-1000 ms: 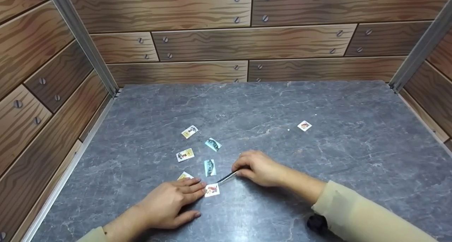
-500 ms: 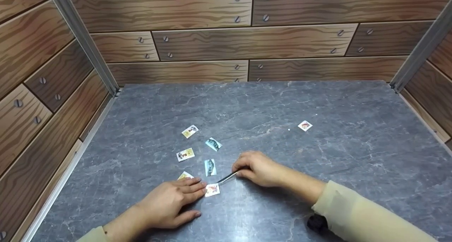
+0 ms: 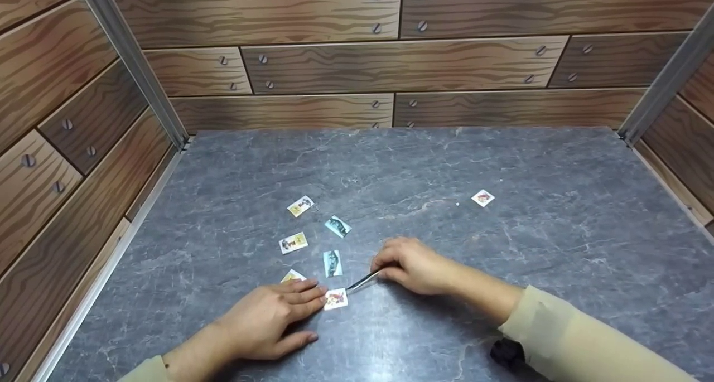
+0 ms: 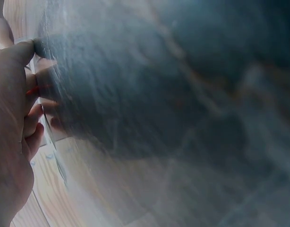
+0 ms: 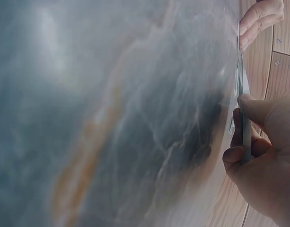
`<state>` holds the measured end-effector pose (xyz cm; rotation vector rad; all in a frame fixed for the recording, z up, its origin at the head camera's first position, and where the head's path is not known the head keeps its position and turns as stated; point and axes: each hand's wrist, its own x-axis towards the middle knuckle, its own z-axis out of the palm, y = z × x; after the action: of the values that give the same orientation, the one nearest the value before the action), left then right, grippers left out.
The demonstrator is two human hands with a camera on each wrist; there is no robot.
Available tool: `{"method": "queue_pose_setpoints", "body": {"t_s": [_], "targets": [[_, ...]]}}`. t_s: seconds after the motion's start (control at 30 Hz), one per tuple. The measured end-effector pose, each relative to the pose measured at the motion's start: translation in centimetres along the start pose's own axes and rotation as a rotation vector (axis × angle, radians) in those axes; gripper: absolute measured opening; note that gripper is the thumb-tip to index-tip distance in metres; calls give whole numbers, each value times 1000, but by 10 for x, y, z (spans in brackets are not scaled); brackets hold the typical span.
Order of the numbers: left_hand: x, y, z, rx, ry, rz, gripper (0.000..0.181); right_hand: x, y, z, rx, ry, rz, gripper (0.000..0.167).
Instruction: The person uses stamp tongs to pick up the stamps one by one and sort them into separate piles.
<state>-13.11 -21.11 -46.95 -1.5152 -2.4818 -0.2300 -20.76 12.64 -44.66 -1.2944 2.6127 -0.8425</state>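
Tweezers [image 3: 363, 280], pinched in your right grip [image 3: 410, 266], slanting left toward you; tip just beside red-pictured card [image 3: 336, 299], nearer your straight-fingered left grip [image 3: 276, 313].

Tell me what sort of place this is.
Probably an enclosed work booth set up indoors: plank-patterned walls that look printed, drawn screws included, close in on three sides of a grey marbled tabletop, with metal posts at the two far corners.

Plank-patterned walls [image 3: 312, 64] meet at grey corner posts [image 3: 129, 61] behind a grey, marble-veined worktop [image 3: 390, 164], light glaring off its near side
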Motion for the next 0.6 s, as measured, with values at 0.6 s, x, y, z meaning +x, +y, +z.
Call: {"method": "queue_pose_setpoints", "body": {"t_s": [0.6], "targets": [[0, -1, -1, -1, 1, 15, 56, 5, -1, 6, -1, 32, -36, 9]]}}
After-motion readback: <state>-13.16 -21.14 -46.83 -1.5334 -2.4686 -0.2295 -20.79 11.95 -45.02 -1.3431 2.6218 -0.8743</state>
